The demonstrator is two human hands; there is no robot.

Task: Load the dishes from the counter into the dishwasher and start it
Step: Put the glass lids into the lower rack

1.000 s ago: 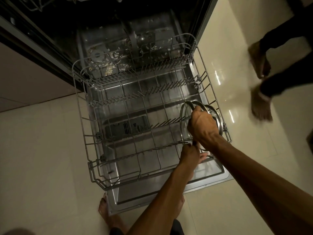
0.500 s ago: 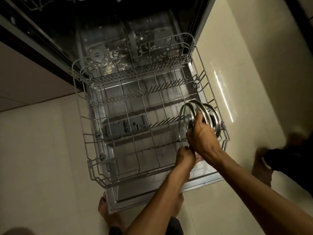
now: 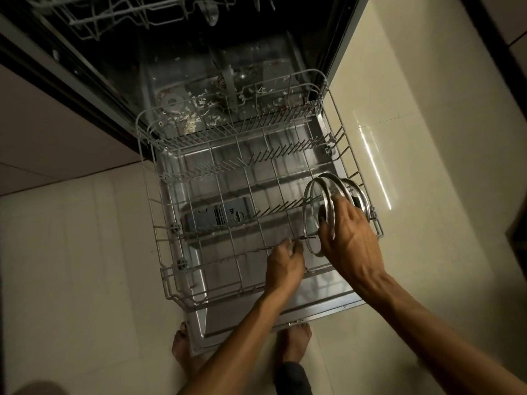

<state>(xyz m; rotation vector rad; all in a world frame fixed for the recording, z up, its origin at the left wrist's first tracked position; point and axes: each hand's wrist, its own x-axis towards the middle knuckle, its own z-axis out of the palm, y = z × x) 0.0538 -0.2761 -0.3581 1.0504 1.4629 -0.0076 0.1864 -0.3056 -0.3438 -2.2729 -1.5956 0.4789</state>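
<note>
The dishwasher's lower rack (image 3: 154,195) is pulled out over the open door (image 3: 313,306). Two glass lids with metal rims stand on edge at the rack's right side. My right hand (image 3: 350,238) grips the nearer lid (image 3: 309,201) around its rim and dark knob. The second lid (image 3: 361,192) stands just behind it against the rack's right wall. My left hand (image 3: 283,265) reaches in at the front, its fingertips curled on a row of tines beside the nearer lid. The rest of the rack holds no dishes.
The upper rack (image 3: 114,15) hangs partly out at the top. Food scraps (image 3: 191,124) lie on the tub floor. A detergent dispenser (image 3: 216,216) shows through the rack. My bare feet (image 3: 181,346) stand at the door's front edge on pale floor tiles.
Another person's feet on the right have left the view. My right hand has slid lower on the nearer lid. My left hand has shifted a little left along the tines.
</note>
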